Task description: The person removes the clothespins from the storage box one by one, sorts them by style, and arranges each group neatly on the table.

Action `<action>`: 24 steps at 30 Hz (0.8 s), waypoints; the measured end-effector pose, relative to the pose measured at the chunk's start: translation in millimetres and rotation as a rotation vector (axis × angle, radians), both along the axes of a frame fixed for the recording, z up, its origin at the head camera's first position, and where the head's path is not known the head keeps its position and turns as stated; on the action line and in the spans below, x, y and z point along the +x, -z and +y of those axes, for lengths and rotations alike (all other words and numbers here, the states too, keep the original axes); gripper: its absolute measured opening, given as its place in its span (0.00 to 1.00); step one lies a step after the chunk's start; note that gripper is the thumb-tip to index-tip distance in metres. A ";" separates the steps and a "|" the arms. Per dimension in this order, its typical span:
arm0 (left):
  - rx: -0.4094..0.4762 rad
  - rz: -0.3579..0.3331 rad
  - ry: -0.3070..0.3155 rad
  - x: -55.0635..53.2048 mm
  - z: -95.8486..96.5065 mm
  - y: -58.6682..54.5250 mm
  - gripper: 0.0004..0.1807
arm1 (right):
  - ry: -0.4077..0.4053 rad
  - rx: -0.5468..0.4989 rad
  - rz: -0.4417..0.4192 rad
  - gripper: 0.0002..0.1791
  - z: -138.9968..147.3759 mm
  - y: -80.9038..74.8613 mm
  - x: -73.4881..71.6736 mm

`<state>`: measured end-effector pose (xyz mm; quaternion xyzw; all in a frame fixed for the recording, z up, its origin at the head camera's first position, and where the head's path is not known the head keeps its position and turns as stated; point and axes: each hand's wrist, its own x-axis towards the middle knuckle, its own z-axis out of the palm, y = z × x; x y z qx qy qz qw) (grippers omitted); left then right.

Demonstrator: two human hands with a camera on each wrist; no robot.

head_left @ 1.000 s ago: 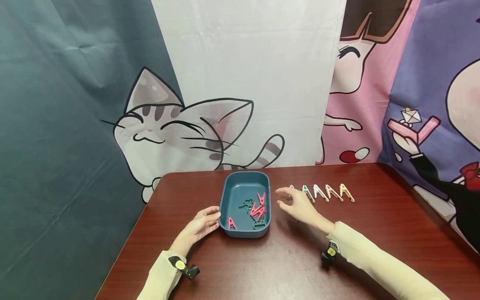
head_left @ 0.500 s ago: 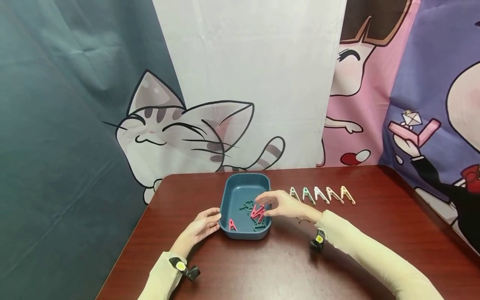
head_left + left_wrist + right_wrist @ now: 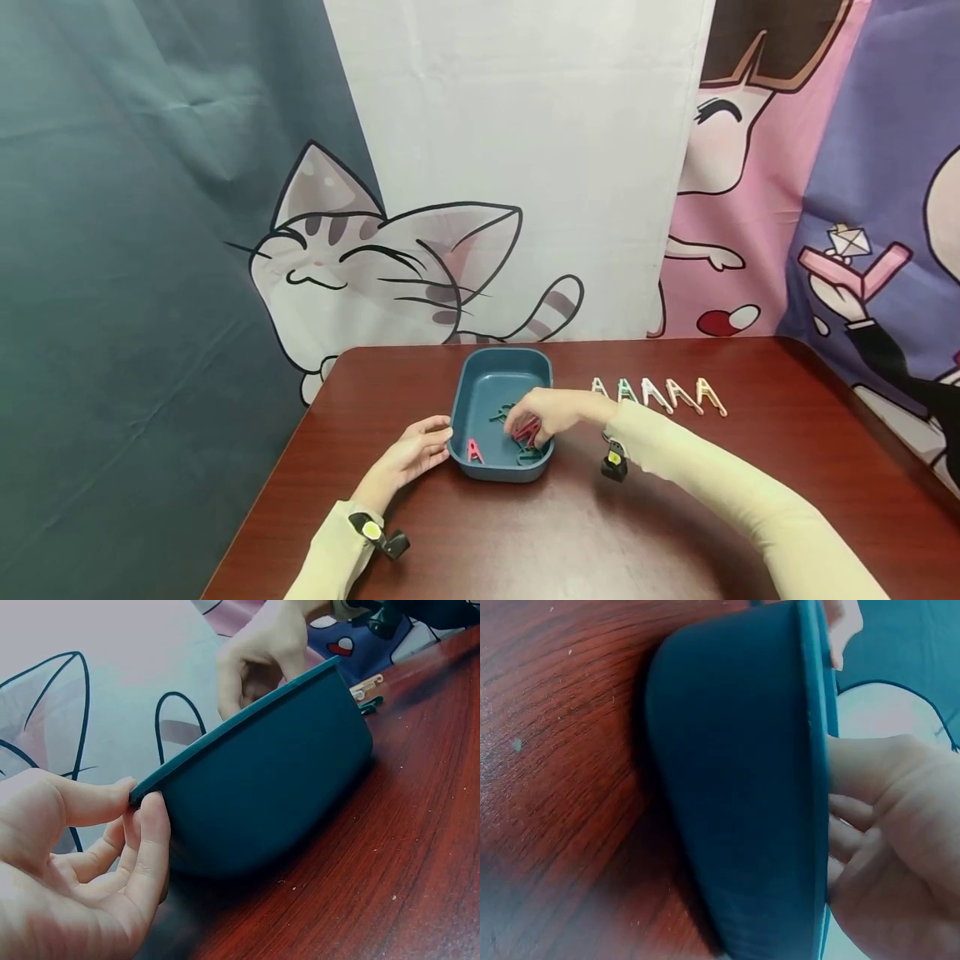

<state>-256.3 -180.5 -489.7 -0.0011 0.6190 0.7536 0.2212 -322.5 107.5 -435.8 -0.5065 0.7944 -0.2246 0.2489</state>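
Note:
A blue plastic tub stands on the table, and my left hand pinches its left rim between thumb and fingers. In the left wrist view the thumb lies on the rim edge with a finger beneath. My right hand reaches over the right rim into the tub, thumb and fingers spread around pink clothespins. From both wrist views its fingertips are hidden behind the tub wall. Another pink clothespin lies at the near left inside. Dark green pieces lie near the right hand.
Right of the tub, several clothespins stand in a row, among them a green one, a white one and a yellow one. The reddish-brown table ends at a printed cloth backdrop.
My right hand has moved left from beside the clothespin row, over the rim and down among the pink clothespins. The left hand stays on the tub rim. The head view has shifted slightly.

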 end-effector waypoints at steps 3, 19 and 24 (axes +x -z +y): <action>0.005 -0.004 0.000 0.1 0.3 0.5 0.16 | -0.017 0.058 0.088 0.24 -6.2 1.8 1.9; -0.001 -0.006 -0.022 -5.5 1.3 3.7 0.11 | -0.099 0.185 0.365 0.23 -20.3 1.8 8.2; 0.003 -0.016 -0.019 -4.6 1.8 4.6 0.10 | -0.089 0.250 0.420 0.21 -25.0 6.6 10.0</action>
